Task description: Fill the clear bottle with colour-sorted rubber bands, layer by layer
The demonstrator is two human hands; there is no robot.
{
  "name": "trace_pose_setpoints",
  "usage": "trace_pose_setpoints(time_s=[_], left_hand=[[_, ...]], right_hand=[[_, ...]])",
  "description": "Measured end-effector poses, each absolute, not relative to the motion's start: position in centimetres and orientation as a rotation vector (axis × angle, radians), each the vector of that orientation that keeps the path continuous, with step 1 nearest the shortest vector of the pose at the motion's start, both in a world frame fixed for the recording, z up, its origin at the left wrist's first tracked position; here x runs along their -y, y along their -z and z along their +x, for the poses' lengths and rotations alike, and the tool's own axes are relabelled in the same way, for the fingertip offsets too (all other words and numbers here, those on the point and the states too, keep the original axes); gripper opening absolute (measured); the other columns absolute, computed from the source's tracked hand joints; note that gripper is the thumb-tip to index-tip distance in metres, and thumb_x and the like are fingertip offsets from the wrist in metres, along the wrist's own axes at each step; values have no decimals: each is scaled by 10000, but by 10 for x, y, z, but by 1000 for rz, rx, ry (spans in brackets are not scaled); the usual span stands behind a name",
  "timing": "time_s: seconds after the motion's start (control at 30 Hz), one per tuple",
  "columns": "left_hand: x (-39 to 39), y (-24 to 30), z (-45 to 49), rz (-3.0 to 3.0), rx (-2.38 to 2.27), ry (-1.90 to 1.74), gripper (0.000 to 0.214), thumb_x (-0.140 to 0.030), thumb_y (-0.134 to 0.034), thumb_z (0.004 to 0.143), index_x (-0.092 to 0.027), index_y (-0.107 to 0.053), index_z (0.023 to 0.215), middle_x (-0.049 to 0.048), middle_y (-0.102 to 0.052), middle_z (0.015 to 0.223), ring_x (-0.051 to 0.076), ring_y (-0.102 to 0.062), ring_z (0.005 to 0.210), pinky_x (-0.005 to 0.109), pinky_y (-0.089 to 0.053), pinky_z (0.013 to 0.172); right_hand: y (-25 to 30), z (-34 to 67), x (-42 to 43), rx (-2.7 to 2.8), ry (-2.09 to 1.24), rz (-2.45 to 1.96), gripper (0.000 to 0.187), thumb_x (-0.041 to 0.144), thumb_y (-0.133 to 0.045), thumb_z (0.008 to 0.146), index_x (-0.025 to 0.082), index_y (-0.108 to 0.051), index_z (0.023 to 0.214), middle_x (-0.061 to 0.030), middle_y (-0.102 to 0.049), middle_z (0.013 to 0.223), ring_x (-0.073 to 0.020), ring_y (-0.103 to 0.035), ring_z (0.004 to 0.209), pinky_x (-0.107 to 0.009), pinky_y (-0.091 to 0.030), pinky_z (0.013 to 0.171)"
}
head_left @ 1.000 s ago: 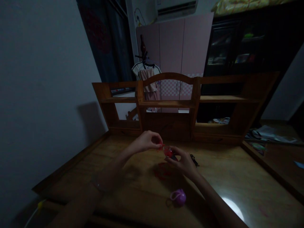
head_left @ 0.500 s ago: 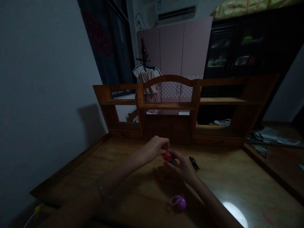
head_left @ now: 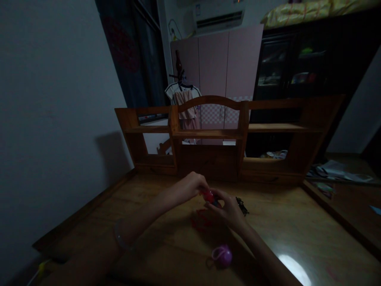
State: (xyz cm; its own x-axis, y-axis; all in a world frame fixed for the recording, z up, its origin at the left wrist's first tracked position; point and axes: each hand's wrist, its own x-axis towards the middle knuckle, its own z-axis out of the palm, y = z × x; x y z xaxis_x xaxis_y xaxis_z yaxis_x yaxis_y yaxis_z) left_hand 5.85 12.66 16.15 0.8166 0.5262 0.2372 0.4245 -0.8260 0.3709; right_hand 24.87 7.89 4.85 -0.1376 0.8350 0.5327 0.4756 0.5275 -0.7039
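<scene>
Both my hands meet over the middle of the wooden desk (head_left: 297, 222). My left hand (head_left: 190, 186) pinches a small red object (head_left: 209, 196) from the left. My right hand (head_left: 229, 208) curls its fingers around the same red object from below and right. The room is dim, so the red thing's shape is unclear. Red strands (head_left: 199, 222) lie on the desk just under the hands. A purple ball with a loop (head_left: 224, 255) rests nearer to me. A small dark object (head_left: 241, 205) sits right of my right hand.
A wooden shelf unit (head_left: 226, 135) stands along the desk's back edge. A grey wall (head_left: 53, 111) lies to the left. Papers (head_left: 336, 174) lie on a side surface at the right. A bright light reflection (head_left: 293, 268) marks the desk at the near right.
My left hand has moved right and down, closing the gap to my right hand. Both hands now sit together on the red object, slightly lower over the desk.
</scene>
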Motion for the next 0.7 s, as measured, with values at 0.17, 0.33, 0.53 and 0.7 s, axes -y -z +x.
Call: trace_pose_setpoints(time_s=[0.17, 0.33, 0.53, 0.7], left_hand=[[-126, -159, 66, 2706, -828, -607, 97, -123, -630, 808, -152, -721, 825, 39, -661, 809, 129, -615, 723, 205, -425, 636], [-119, -158, 68, 2650, -825, -603, 82, -117, -590, 832, -147, -665, 824, -3, -662, 728, 109, -604, 663, 189, -402, 610], [-118, -160, 65, 2613, -691, -569, 197, -113, -525, 880, -144, -708, 947, 43, -725, 868, 133, -664, 794, 196, -445, 718], [-123, -163, 62, 2647, -728, -633, 127, -159, -597, 854, -140, -712, 906, 38, -704, 848, 128, -640, 765, 199, -444, 696]], right_hand=[[-47, 247, -79, 1784, -462, -1095, 390, 337, -708, 788, 262, -656, 1166, -54, -711, 1088, -254, -672, 956, -377, -527, 836], [-45, 248, -81, 1763, -480, -1102, 403, 343, -713, 778, 256, -652, 1167, -61, -713, 1092, -271, -674, 971, -395, -532, 841], [-44, 248, -82, 1736, -501, -1089, 401, 388, -726, 775, 247, -661, 1145, -54, -728, 1029, -258, -688, 916, -378, -542, 806], [-45, 247, -82, 1726, -515, -1095, 430, 372, -735, 768, 246, -657, 1171, -51, -724, 1052, -254, -683, 925, -384, -539, 824]])
